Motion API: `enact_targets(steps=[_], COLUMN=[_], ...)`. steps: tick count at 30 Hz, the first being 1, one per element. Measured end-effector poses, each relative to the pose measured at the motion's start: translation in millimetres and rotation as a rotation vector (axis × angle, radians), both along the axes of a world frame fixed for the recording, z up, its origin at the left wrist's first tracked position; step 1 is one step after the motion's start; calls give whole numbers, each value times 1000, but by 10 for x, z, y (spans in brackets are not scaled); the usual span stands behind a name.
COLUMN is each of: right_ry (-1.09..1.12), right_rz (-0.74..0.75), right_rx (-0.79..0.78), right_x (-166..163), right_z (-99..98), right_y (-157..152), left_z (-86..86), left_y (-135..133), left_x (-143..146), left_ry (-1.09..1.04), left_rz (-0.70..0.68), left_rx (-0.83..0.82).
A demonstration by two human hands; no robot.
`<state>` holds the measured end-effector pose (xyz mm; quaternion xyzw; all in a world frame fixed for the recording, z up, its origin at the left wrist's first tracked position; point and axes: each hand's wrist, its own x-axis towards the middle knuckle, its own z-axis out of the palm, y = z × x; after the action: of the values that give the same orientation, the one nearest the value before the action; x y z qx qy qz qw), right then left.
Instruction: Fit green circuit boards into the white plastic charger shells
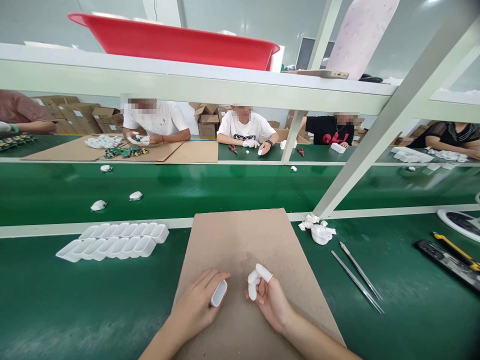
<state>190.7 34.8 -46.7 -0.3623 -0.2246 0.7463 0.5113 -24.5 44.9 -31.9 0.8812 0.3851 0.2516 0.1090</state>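
My left hand (pixel 198 302) is wrapped around a small white plastic case (pixel 218 293), its open hollow side turned toward the right. To its right, my right hand (pixel 272 300) wears white finger cots (pixel 264 272) on the thumb and some fingers. Those fingers are curled together, and anything between them is hidden. Both hands are over a brown cardboard sheet (pixel 243 240) on the green bench. Left of the sheet, several matching white cases (pixel 108 247) stand in two rows.
Metal tweezers (pixel 356 280) and a pen-like tool (pixel 360 270) lie right of the cardboard, near crumpled white scraps (pixel 321 233). A yellow-black cutter (pixel 455 251) is farther right. Beyond runs a green conveyor (pixel 225 185) carrying small white pieces (pixel 99 205). A slanted post (pixel 360 155) and shelf edge (pixel 187 85) stand ahead; co-workers sit opposite.
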Motion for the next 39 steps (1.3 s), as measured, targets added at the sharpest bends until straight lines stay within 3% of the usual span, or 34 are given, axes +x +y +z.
enact_targets(steps=[39], right_ry=[-4], right_rz=[9], right_rx=[5], right_x=[-5], right_z=[62], right_y=[-21], left_z=[64], left_y=[-5], left_x=[26], left_ry=[-32], left_rz=[10], left_rx=[64])
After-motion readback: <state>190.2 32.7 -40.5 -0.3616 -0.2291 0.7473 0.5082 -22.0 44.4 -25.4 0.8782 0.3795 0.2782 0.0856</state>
